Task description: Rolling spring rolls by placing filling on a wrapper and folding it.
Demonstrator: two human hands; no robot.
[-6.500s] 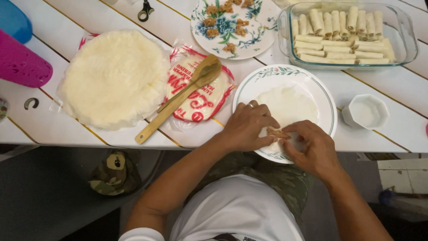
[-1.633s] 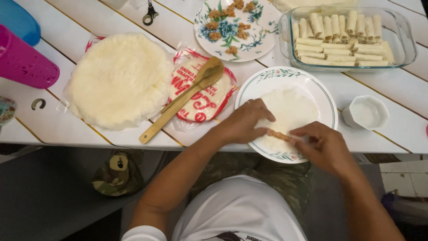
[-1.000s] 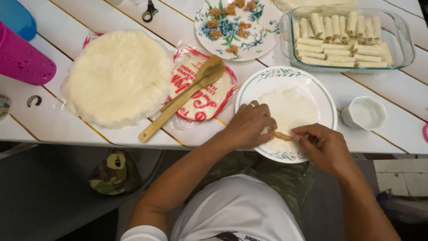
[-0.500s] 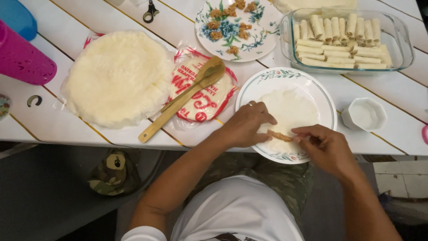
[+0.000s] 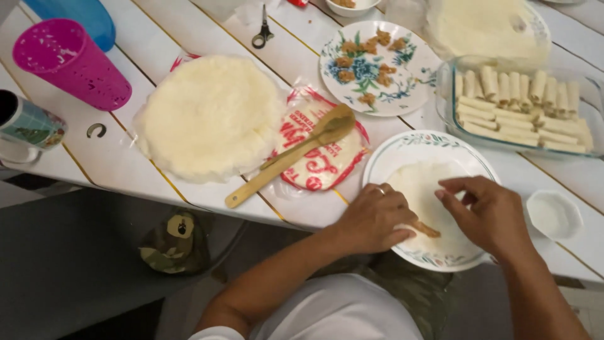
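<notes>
Fingers [image 5: 402, 234] of my left hand [image 5: 372, 220] press flat on the near edge of the thin round wrapper [image 5: 428, 203], pinching nothing. It lies on the flowered plate [image 5: 402, 148] at the worktop's [image 5: 113, 157] front edge. The brown filling strip [image 5: 426, 228] runs left to right just beside those fingertips. My right hand [image 5: 487, 213] hovers over the wrapper, loosely curled and empty, slightly farther from the strip.

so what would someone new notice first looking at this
Both hands work at the near plate: the left hand presses a thin wrapper over a strip of filling, the right hand beside it. Left of them lies a big stack of round wrappers, and a glass dish of finished rolls sits at far right.
</notes>
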